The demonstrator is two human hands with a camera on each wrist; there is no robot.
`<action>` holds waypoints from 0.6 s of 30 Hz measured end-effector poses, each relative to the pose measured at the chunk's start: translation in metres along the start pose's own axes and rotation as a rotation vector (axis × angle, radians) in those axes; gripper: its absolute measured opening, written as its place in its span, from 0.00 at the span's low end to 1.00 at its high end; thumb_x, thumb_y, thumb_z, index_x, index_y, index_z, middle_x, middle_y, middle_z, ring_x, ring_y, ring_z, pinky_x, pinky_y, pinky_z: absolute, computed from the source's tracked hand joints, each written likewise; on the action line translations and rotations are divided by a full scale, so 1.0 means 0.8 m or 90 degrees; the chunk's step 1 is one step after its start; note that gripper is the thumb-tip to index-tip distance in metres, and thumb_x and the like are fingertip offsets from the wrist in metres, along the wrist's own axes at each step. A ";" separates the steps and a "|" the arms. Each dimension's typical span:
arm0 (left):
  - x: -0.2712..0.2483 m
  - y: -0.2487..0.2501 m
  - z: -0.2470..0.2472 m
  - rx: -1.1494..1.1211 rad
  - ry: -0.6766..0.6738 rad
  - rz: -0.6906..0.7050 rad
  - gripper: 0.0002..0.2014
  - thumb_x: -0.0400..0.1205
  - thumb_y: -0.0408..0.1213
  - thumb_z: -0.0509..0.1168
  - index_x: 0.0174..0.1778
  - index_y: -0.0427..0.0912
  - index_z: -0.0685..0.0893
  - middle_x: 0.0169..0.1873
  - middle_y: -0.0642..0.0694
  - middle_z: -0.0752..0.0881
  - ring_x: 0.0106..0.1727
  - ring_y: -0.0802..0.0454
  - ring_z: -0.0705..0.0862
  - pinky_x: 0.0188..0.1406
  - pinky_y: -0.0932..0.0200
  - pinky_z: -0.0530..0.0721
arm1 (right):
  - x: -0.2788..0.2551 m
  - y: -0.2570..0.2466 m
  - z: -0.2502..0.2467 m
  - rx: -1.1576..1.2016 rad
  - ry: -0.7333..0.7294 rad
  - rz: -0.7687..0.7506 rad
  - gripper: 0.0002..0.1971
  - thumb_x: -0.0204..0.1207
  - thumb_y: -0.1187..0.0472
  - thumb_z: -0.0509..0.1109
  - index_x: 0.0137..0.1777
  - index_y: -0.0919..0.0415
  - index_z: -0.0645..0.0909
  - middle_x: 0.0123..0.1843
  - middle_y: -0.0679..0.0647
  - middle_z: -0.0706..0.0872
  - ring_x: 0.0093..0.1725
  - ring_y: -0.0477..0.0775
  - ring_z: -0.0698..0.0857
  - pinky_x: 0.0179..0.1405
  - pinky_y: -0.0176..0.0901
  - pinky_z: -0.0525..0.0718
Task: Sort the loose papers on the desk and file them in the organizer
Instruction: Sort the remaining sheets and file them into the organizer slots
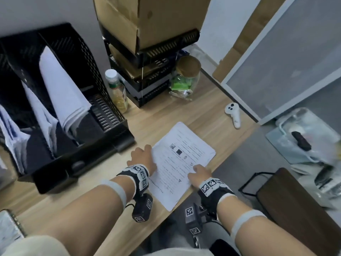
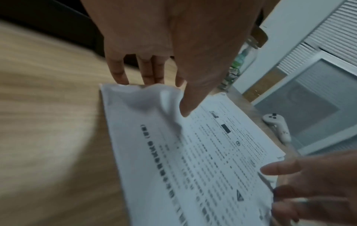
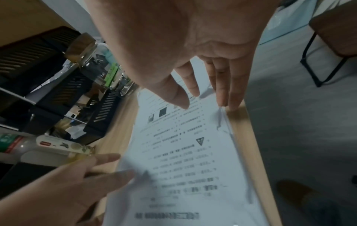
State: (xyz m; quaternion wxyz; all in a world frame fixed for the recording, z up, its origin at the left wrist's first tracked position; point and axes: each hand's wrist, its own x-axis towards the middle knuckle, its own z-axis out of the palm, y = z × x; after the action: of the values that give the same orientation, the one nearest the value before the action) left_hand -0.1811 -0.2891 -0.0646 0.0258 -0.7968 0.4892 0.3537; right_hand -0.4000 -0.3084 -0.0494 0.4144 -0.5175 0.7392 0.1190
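A printed paper [image 1: 177, 163] lies slanted on the wooden desk [image 1: 166, 115] near its front edge. My left hand [image 1: 145, 154] pinches its left edge; the thumb sits on top, the fingers [image 2: 150, 76] stand behind the buckled edge of the paper [image 2: 193, 152]. My right hand [image 1: 198, 171] holds the right edge by the desk's rim, thumb over the paper [image 3: 183, 152], fingers [image 3: 228, 97] against the lifted edge. The black organizer [image 1: 103, 100] stands at the left with white sheets [image 1: 60, 89] leaning in its slots.
Behind the paper are stacked black trays [image 1: 153, 84] under a cardboard box [image 1: 147, 21], a cork-lidded glass jar [image 1: 186, 78] and a bottle [image 1: 118, 91]. A white controller [image 1: 233, 113] lies at the right. A notebook [image 1: 9, 228] is at the near left.
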 end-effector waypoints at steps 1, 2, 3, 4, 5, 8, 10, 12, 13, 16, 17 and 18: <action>0.003 0.002 0.001 -0.032 -0.007 -0.028 0.34 0.80 0.42 0.72 0.81 0.48 0.64 0.71 0.36 0.75 0.73 0.33 0.75 0.66 0.40 0.80 | 0.005 0.001 -0.002 0.016 -0.003 -0.010 0.26 0.79 0.56 0.62 0.78 0.56 0.70 0.79 0.62 0.66 0.70 0.65 0.78 0.66 0.48 0.78; 0.006 0.002 0.001 -0.072 -0.023 -0.048 0.34 0.81 0.40 0.71 0.81 0.46 0.64 0.69 0.34 0.77 0.70 0.32 0.79 0.61 0.43 0.82 | 0.009 0.004 -0.003 0.028 -0.012 -0.026 0.27 0.78 0.56 0.63 0.78 0.55 0.70 0.78 0.61 0.68 0.70 0.64 0.78 0.66 0.48 0.79; 0.007 0.002 -0.001 -0.097 -0.043 -0.057 0.33 0.83 0.39 0.70 0.81 0.43 0.64 0.69 0.34 0.79 0.68 0.32 0.81 0.56 0.47 0.81 | 0.013 0.006 -0.005 0.036 -0.030 -0.050 0.27 0.78 0.57 0.64 0.78 0.55 0.71 0.76 0.60 0.71 0.68 0.62 0.81 0.64 0.48 0.81; 0.010 0.000 -0.002 -0.091 -0.063 -0.056 0.30 0.84 0.40 0.69 0.81 0.41 0.66 0.70 0.34 0.80 0.68 0.33 0.82 0.55 0.50 0.80 | 0.015 0.009 -0.008 0.037 -0.053 -0.078 0.27 0.77 0.59 0.64 0.78 0.54 0.72 0.73 0.59 0.74 0.64 0.61 0.83 0.61 0.48 0.84; 0.010 -0.002 -0.006 -0.077 -0.085 -0.049 0.27 0.86 0.41 0.67 0.79 0.39 0.69 0.72 0.35 0.80 0.69 0.35 0.82 0.56 0.52 0.80 | 0.020 0.015 -0.009 0.025 -0.064 -0.113 0.27 0.76 0.61 0.63 0.78 0.53 0.72 0.70 0.59 0.77 0.60 0.60 0.85 0.59 0.49 0.86; 0.004 -0.003 -0.021 -0.064 -0.107 -0.009 0.16 0.88 0.37 0.60 0.72 0.38 0.75 0.74 0.36 0.79 0.68 0.40 0.80 0.63 0.54 0.76 | 0.031 0.019 -0.021 -0.053 -0.075 -0.204 0.32 0.75 0.66 0.59 0.79 0.44 0.70 0.74 0.56 0.73 0.67 0.57 0.80 0.68 0.44 0.81; -0.001 -0.002 -0.037 -0.096 -0.120 0.011 0.15 0.88 0.34 0.60 0.70 0.40 0.74 0.70 0.36 0.82 0.63 0.42 0.81 0.61 0.54 0.77 | 0.037 0.014 -0.035 -0.128 -0.075 -0.246 0.37 0.75 0.70 0.60 0.82 0.40 0.64 0.76 0.55 0.64 0.75 0.58 0.71 0.75 0.42 0.74; -0.006 0.000 -0.061 -0.152 -0.121 0.025 0.17 0.87 0.35 0.63 0.72 0.44 0.75 0.64 0.37 0.86 0.62 0.38 0.86 0.62 0.49 0.83 | 0.039 0.007 -0.056 -0.264 -0.055 -0.323 0.46 0.71 0.72 0.63 0.84 0.35 0.54 0.80 0.56 0.57 0.81 0.59 0.59 0.80 0.49 0.67; -0.009 0.003 -0.075 -0.182 -0.110 0.032 0.15 0.87 0.36 0.64 0.69 0.47 0.76 0.60 0.38 0.88 0.60 0.36 0.88 0.60 0.46 0.86 | 0.043 0.003 -0.068 -0.325 -0.044 -0.381 0.50 0.70 0.71 0.65 0.84 0.33 0.48 0.84 0.55 0.51 0.85 0.60 0.52 0.82 0.53 0.63; -0.020 0.008 -0.117 -0.245 -0.055 0.038 0.11 0.87 0.42 0.66 0.64 0.57 0.79 0.54 0.40 0.91 0.56 0.32 0.91 0.57 0.39 0.90 | 0.050 -0.010 -0.098 -0.442 -0.054 -0.510 0.56 0.71 0.68 0.70 0.82 0.30 0.35 0.89 0.49 0.39 0.88 0.56 0.39 0.84 0.56 0.53; -0.023 0.008 -0.129 -0.259 -0.034 0.039 0.11 0.87 0.43 0.67 0.64 0.59 0.80 0.55 0.41 0.91 0.56 0.34 0.92 0.57 0.40 0.91 | 0.051 -0.017 -0.107 -0.457 -0.055 -0.535 0.56 0.71 0.66 0.72 0.82 0.30 0.35 0.89 0.47 0.40 0.88 0.55 0.39 0.84 0.56 0.52; -0.025 0.009 -0.138 -0.269 -0.021 0.037 0.11 0.87 0.45 0.67 0.65 0.60 0.82 0.57 0.42 0.92 0.57 0.35 0.92 0.58 0.41 0.91 | 0.051 -0.023 -0.116 -0.452 -0.038 -0.553 0.56 0.72 0.63 0.73 0.82 0.29 0.36 0.89 0.46 0.43 0.88 0.54 0.42 0.85 0.56 0.52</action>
State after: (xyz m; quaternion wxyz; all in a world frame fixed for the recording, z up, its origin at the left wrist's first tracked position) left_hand -0.1331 -0.3202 0.0322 -0.1443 -0.7642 0.4263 0.4619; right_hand -0.4343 -0.3998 -0.0163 0.2462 -0.8784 0.3608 0.1938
